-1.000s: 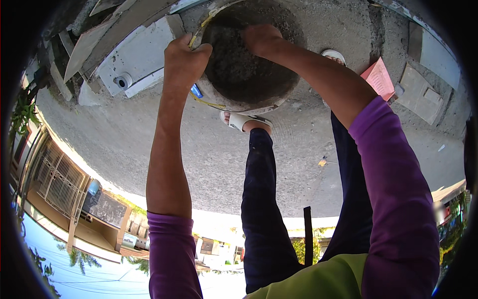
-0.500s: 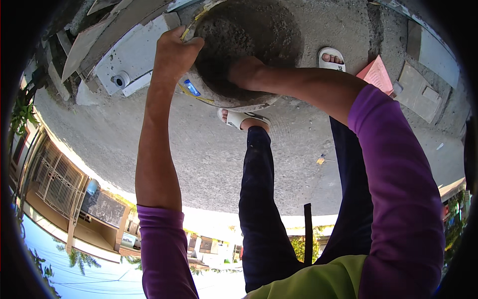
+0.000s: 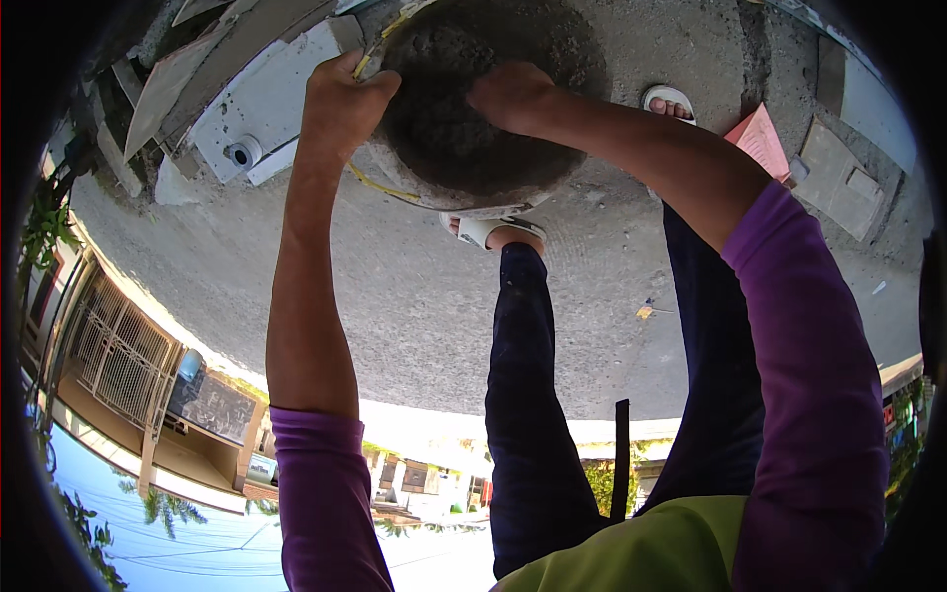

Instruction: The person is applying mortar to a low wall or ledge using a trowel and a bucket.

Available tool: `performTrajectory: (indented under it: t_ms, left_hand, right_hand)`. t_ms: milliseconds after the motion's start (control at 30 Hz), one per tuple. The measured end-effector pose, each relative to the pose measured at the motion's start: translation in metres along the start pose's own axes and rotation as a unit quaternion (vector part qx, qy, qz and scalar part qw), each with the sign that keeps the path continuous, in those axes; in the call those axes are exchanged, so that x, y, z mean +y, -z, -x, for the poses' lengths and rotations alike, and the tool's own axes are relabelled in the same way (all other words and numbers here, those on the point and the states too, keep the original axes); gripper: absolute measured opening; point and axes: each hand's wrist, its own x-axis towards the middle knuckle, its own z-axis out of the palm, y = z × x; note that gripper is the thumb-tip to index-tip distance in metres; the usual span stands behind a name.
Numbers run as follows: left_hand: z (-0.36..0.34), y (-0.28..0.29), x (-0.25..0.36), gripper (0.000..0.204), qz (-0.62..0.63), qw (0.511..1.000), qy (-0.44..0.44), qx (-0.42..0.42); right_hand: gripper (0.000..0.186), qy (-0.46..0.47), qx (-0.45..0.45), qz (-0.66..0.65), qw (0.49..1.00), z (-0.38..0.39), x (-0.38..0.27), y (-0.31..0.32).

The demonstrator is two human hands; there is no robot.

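Observation:
A round, grey-crusted tub point(image 3: 406, 178) with yellow showing along its rim stands on the ground before me. Dark, wet-looking cement mix point(image 3: 434, 133) lies inside it. At its left side, my left hand point(image 3: 345, 104) is closed on the rim, thumb lying toward the inside. Over the mix, inside the tub, my right hand point(image 3: 513, 96) is curled with knuckles up. Its fingertips, and whatever they may hold, are hidden beneath the hand.
My feet in white slides point(image 3: 478, 230) stand close to the tub, one near and one to its right. A white block with a pipe stub point(image 3: 243, 153) and leaning boards point(image 3: 163, 104) lie left. On the right are a pink piece point(image 3: 760, 145) and a flat grey board point(image 3: 837, 180).
My right hand has moved up and slightly right within the tub, away from its near wall. A blue patch on the tub's outside no longer shows. My left hand stays on the rim.

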Motion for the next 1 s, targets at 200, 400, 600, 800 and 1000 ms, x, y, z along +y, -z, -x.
performTrajectory:
  t_ms: [200,400,600,800,1000]
  left_hand:
    - [-0.009,-0.015,-0.002,0.029,0.006,0.999,-0.044,-0.003]
    - [-0.001,-0.016,0.016,0.031,-0.037,0.998,-0.049,0.022]
    - [0.004,-0.019,0.014,0.031,-0.014,0.999,-0.038,0.012]
    - [-0.007,-0.019,0.028,0.035,-0.026,0.999,-0.04,0.022]
    - [-0.009,-0.026,0.04,0.037,-0.035,0.998,-0.051,0.009]
  right_hand:
    - [0.027,0.013,-0.053,0.021,0.998,-0.021,-0.038,-0.059]
    - [0.026,-0.085,0.007,-0.023,0.996,-0.007,0.007,0.007]
    - [0.026,-0.073,-0.06,0.008,0.996,0.012,-0.021,-0.057]
    - [0.027,-0.131,0.018,0.049,0.99,-0.022,0.024,0.035]
    - [0.021,-0.168,-0.041,0.014,0.985,-0.001,0.017,-0.058]
